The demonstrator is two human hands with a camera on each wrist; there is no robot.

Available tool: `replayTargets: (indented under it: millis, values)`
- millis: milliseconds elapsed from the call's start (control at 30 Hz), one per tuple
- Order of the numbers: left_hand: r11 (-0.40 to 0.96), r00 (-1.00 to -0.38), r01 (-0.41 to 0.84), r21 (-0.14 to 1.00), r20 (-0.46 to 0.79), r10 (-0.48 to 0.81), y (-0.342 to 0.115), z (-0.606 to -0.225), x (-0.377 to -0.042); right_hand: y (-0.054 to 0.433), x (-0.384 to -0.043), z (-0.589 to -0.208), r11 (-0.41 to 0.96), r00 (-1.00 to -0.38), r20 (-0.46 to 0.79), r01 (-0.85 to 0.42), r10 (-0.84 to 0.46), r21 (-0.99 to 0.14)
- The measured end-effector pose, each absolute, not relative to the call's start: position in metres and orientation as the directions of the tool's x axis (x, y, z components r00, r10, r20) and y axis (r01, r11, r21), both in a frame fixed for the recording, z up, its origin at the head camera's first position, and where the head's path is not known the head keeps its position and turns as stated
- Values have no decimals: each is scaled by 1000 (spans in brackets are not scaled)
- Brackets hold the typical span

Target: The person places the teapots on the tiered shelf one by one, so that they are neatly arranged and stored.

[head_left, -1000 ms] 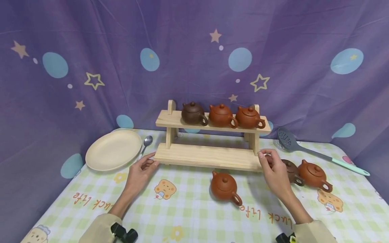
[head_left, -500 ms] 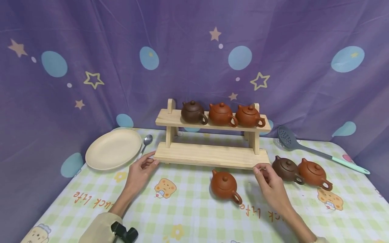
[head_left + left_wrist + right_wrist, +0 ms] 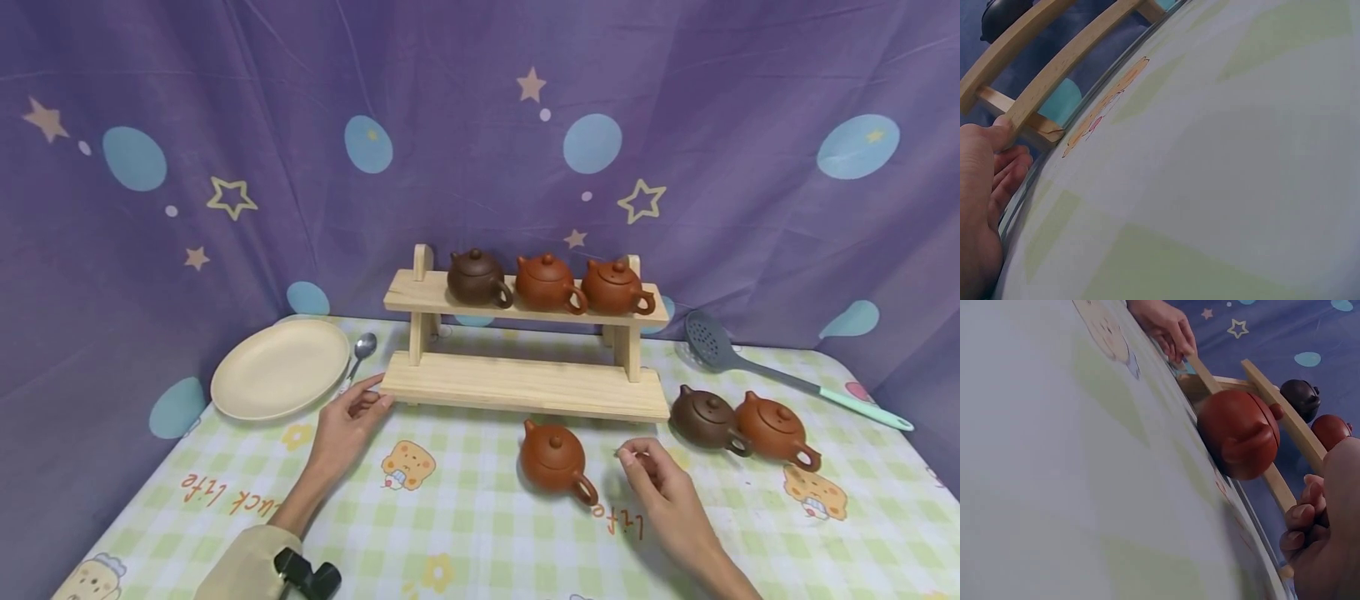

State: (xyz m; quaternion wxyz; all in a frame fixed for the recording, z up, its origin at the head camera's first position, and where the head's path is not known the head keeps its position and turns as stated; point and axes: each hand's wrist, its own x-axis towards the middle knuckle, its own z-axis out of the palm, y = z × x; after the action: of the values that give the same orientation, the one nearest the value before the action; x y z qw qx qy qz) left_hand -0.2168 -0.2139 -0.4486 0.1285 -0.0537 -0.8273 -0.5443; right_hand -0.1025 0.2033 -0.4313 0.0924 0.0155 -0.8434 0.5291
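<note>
My left hand (image 3: 348, 429) pinches the wooden rack's lower shelf (image 3: 521, 383); my right hand (image 3: 669, 496), loosely curled, is beside the front reddish-brown teapot (image 3: 551, 467). Its seated lid (image 3: 556, 444) conceals the interior.

Left wrist view: dark teapot (image 3: 1007, 17), left hand (image 3: 977, 206) cut off by edges.

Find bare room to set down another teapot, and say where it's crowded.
Free: the lower shelf, below the upper shelf; the cloth between the left hand and front teapot. Crowded: right of the shelves, where a dark teapot and reddish teapot sit near the skimmer.
</note>
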Motion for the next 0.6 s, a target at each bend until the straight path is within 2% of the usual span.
replayTargets:
  millis: [200, 600]
  values:
    - [394, -960, 237, 888, 277, -48, -214, -449, -217, 199, -96, -432, 416, -994, 78, -37, 81, -909]
    - [407, -963, 224, 885, 266, -48, -214, -449, -218, 189, -86, -438, 383, -998, 50, -37, 24, -923]
